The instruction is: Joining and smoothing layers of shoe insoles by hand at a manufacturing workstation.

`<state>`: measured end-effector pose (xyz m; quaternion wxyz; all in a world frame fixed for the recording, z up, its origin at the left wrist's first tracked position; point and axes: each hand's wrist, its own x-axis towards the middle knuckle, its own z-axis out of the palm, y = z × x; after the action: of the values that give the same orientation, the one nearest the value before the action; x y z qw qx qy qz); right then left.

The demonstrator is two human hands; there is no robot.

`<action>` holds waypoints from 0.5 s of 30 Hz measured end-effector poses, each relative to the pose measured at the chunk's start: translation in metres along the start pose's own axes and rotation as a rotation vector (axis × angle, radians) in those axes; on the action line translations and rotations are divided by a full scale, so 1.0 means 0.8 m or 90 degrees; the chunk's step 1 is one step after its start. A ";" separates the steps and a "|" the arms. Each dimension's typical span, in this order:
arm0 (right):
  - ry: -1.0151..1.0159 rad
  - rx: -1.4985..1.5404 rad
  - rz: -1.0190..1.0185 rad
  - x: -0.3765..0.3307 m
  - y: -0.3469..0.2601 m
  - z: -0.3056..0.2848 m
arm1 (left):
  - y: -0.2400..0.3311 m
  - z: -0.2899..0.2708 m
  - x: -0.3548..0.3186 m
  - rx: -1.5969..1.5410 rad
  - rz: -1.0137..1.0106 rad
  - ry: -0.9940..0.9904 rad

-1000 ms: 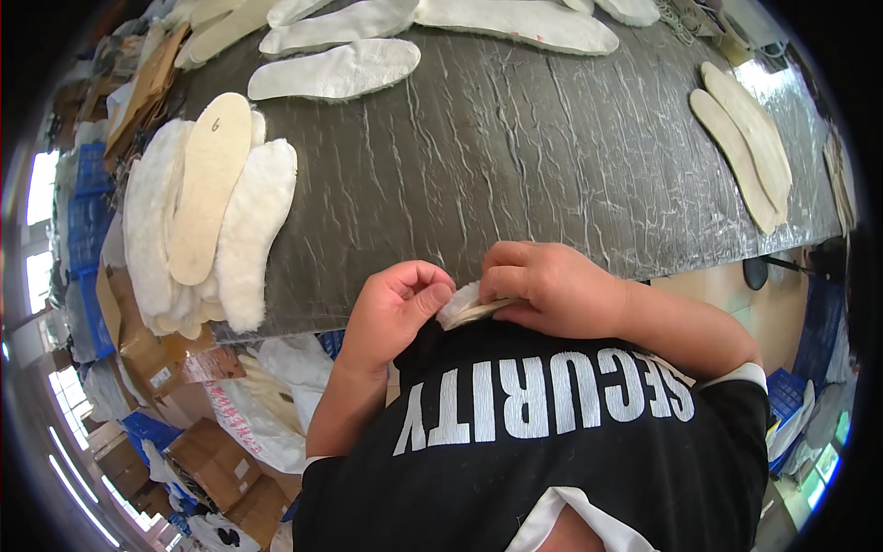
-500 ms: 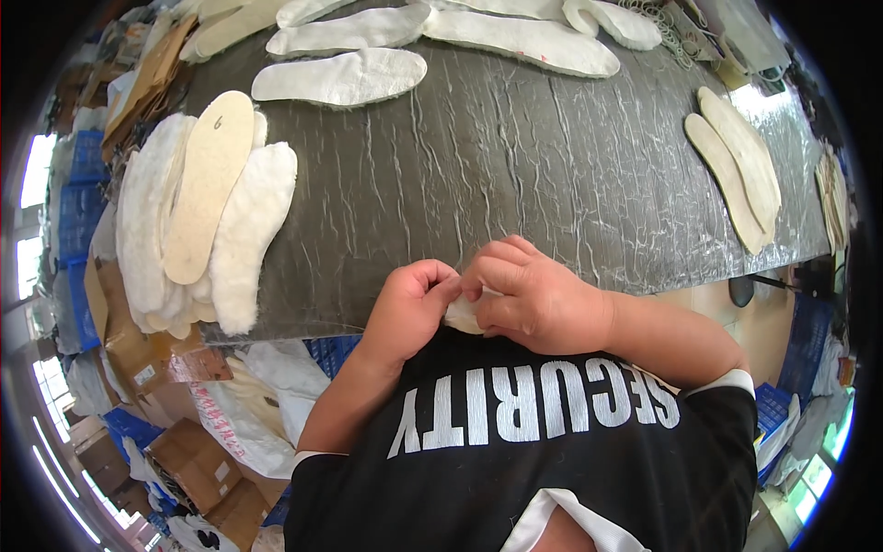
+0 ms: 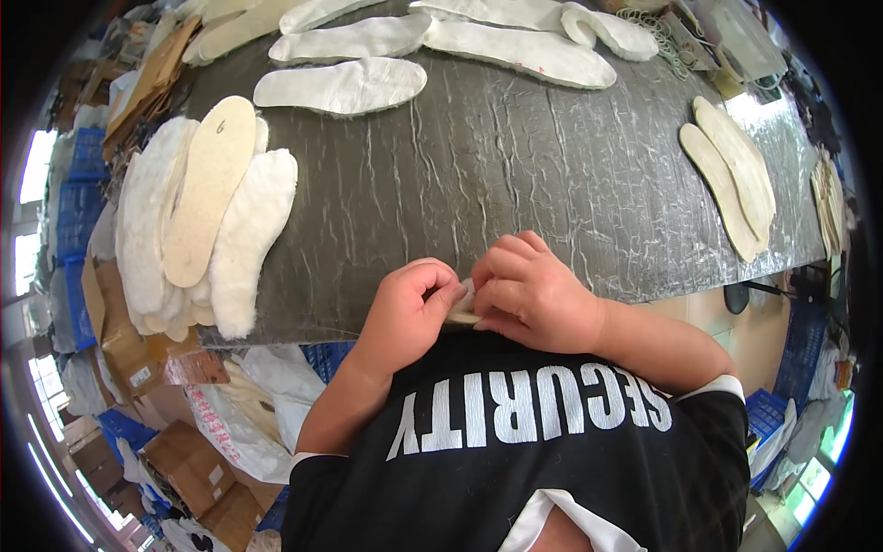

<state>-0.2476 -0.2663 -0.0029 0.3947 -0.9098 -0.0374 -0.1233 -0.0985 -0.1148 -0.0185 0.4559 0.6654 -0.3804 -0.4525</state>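
small pale insole piece, mostly hidden, pinched at table's near edge

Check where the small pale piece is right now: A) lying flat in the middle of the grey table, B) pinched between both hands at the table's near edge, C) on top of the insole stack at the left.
B: the left hand and right hand meet on the small pale piece at the grey table's near edge.

Both hands meet at the table's near edge, left hand and right hand pinching a small piece between them. A stack of insoles lies at the table's left. Two insoles lie at the right, and more insoles lie along the far side.
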 end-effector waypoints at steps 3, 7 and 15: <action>0.046 0.037 0.072 -0.005 0.008 0.004 | 0.008 0.009 -0.006 0.102 0.149 0.079; 0.024 0.174 0.229 -0.005 0.006 0.002 | 0.009 0.012 -0.005 0.134 0.194 0.100; -0.149 0.213 0.356 -0.002 0.011 -0.014 | -0.006 0.018 -0.004 0.132 0.244 0.169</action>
<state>-0.2495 -0.2801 -0.0021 0.5502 -0.8153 0.1484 0.1028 -0.1129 -0.1144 -0.0248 0.5090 0.6777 -0.4807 -0.2247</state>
